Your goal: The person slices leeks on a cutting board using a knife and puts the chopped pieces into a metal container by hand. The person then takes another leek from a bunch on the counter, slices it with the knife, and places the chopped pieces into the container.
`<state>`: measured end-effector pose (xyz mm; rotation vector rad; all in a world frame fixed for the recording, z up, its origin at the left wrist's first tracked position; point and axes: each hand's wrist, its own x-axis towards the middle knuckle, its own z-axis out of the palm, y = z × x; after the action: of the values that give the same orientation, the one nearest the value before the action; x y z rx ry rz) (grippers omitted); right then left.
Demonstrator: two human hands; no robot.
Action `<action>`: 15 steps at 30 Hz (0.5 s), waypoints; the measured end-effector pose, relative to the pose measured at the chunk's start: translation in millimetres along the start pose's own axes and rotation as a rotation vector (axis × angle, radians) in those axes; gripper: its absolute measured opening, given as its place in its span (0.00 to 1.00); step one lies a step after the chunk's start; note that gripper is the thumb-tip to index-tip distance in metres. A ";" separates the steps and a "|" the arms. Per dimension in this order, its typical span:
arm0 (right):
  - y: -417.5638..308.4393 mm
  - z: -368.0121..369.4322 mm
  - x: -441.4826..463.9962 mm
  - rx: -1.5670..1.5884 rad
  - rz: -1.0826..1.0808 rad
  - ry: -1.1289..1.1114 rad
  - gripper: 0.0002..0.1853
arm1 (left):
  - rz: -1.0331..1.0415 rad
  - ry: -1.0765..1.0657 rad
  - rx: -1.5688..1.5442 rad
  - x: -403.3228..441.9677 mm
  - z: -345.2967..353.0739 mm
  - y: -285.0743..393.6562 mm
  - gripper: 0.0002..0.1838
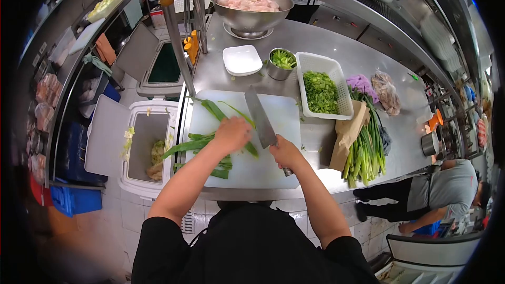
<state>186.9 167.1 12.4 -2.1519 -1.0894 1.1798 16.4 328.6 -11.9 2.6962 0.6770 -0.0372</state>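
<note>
My right hand (pixel 287 153) is wrapped round the handle of a kitchen knife (pixel 260 118), whose broad blade points away from me over the white cutting board (pixel 279 106). My left hand (pixel 233 134), slightly blurred, has its fingers bent down and closed on green onion leaves (pixel 213 109). The fingertips are partly hidden. More long, flat leaves (pixel 181 146) lie under my left forearm, some reaching past the board's left edge. Bits of green dot the board beside the blade.
A white basket of chopped greens (pixel 321 92), a metal cup (pixel 281 64), white dishes (pixel 242 60) and a bowl of raw meat (pixel 250 4) stand on the steel counter. Green onions (pixel 365 160) lie right. An open bin (pixel 142 152) stands left. Another person (pixel 442 189) is at right.
</note>
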 end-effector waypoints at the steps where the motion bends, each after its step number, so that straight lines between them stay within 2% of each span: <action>1: -4.3 0.3 -2.3 0.005 -0.002 0.002 0.32 | -0.056 0.215 0.033 14.9 3.7 -9.0 0.08; 2: -8.5 0.4 -5.2 -0.022 0.005 0.004 0.31 | -0.112 0.430 0.064 27.3 8.2 -17.9 0.05; 8: -9.0 -3.3 -7.7 -0.049 0.001 0.012 0.28 | -0.105 0.421 0.087 46.2 27.7 -48.6 0.03; 15: -37.4 -41.0 12.1 -0.163 -0.024 -0.083 0.23 | -0.054 0.356 0.094 34.0 30.7 -25.6 0.04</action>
<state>209.7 198.2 54.1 -2.2202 -1.2842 1.2171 36.5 354.2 -52.9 2.8013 0.8691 0.4168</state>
